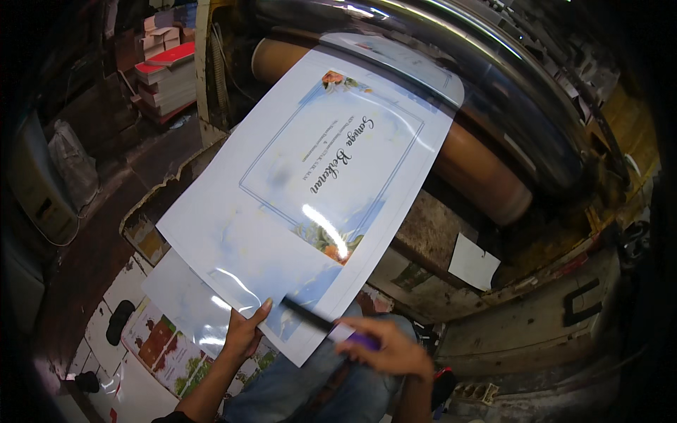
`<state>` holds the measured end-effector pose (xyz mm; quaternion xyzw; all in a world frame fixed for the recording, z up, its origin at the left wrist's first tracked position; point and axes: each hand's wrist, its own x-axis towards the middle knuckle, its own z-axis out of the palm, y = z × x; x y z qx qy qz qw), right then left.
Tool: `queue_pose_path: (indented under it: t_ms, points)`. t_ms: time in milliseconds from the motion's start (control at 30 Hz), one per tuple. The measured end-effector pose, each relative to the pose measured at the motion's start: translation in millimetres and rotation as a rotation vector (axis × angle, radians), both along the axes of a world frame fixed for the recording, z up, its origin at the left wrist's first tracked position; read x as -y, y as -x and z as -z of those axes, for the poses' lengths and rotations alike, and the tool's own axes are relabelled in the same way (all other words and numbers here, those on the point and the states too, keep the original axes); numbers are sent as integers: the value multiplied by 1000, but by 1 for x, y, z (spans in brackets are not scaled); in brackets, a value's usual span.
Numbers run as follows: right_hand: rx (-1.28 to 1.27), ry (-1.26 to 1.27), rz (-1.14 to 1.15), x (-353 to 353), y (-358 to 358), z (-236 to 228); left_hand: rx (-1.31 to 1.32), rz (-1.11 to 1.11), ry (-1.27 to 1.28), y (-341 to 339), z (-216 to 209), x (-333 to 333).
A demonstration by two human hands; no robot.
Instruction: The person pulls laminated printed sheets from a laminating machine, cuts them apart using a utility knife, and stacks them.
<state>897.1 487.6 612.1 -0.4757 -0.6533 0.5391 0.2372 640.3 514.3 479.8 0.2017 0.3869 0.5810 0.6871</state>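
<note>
A glossy printed sheet (pixel 233 204) with a blue border, flowers and lettering comes down from the rollers toward me. My left hand (pixel 245 333) grips its near edge, thumb on top and fingers underneath. In my right hand (pixel 388 347) is a utility knife (pixel 307 315) with a purple and white handle. Its dark front part, blurred by motion, lies over the sheet's near end and points toward my left thumb. Whether the knife touches the sheet I cannot tell. Another glossy sheet (pixel 176 289) lies lower, partly hidden beneath the first.
A large shiny metal roller (pixel 522 120) and a brown roller (pixel 486 173) span the machine ahead. A white card (pixel 474 262) rests on the machine's ledge at right. Stacked red-topped paper (pixel 168 77) stands far left. Printed floral sheets (pixel 166 345) lie below left, beside a black object (pixel 120 322).
</note>
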Motion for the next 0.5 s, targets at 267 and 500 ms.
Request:
queue_pose_path:
  t_ms: [267, 500]
  points:
    - [-187, -445, 884, -180, -131, -49, -61, 56, 204, -5, -45, -20]
    - [-51, -494, 886, -311, -225, -81, -18, 58, 200, -22, -71, -31]
